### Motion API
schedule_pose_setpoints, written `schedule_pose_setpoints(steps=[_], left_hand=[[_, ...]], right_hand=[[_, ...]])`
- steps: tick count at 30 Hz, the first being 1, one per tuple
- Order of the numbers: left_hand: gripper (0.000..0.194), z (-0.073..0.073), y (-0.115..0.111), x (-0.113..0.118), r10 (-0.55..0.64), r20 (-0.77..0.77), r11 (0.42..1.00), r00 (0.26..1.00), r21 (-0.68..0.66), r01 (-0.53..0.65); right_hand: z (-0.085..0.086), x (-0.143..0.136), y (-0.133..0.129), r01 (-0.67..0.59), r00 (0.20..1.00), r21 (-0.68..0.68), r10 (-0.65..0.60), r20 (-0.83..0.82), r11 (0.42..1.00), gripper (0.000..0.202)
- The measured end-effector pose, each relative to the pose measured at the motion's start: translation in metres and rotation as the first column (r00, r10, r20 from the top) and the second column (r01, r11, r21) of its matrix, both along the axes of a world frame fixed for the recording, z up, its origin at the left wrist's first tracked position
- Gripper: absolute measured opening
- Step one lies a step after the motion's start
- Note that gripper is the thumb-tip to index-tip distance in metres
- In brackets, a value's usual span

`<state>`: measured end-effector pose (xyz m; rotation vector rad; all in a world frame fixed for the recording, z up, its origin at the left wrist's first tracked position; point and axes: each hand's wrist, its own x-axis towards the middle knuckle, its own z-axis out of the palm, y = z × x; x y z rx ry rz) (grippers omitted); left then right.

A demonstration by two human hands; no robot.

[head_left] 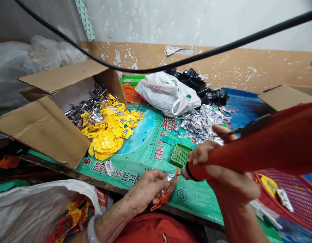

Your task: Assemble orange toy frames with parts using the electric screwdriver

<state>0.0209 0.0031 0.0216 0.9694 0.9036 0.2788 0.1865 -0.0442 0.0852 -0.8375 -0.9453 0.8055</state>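
Note:
My left hand (152,185) pinches an orange plastic part (164,199) with a small silver packet or plate (169,178) lying against it. In my right hand (229,180) is a red power screwdriver (237,155), its fingers wrapped around the body. The thin dark tip of the tool meets the upper end of the orange part, just above the green sheet. Beside the tool stands a small green basket (180,154) with a gridded floor. My right palm is partly hidden behind the tool.
A cardboard box (46,125) spills metal pieces and yellow parts (107,138) at left. Behind lie a white plastic bag (168,94), silver pieces (202,123) and black parts (209,96). A red basket (300,195) stands at right; a white sack (26,209) sits lower left. A black cable (135,70) hangs across.

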Motion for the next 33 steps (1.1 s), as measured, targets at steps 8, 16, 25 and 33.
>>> schedule_pose_setpoints(steps=[8, 16, 25, 33], left_hand=[[0.023, -0.006, 0.020, -0.016, 0.191, 0.184, 0.976, 0.964, -0.139, -0.167], [0.016, -0.010, 0.022, -0.007, 0.309, 0.223, 0.942, 0.924, -0.209, -0.265], [0.018, -0.013, 0.025, -0.005, 0.238, 0.184, 0.965, 0.954, -0.153, -0.211], [0.016, -0.014, 0.027, 0.000, 0.183, 0.017, 0.983, 0.983, -0.016, -0.183]], right_hand=[[-0.019, 0.034, 0.038, 0.371, 0.928, -0.010, -0.370, 0.053, 0.929, 0.025], [-0.049, 0.033, 0.059, 0.426, 0.897, -0.114, -0.402, 0.186, 0.898, 0.010], [-0.056, 0.034, 0.070, 0.436, 0.890, -0.110, -0.410, 0.200, 0.893, 0.009], [-0.055, 0.034, 0.071, 0.428, 0.894, -0.119, -0.399, 0.205, 0.896, 0.010]])
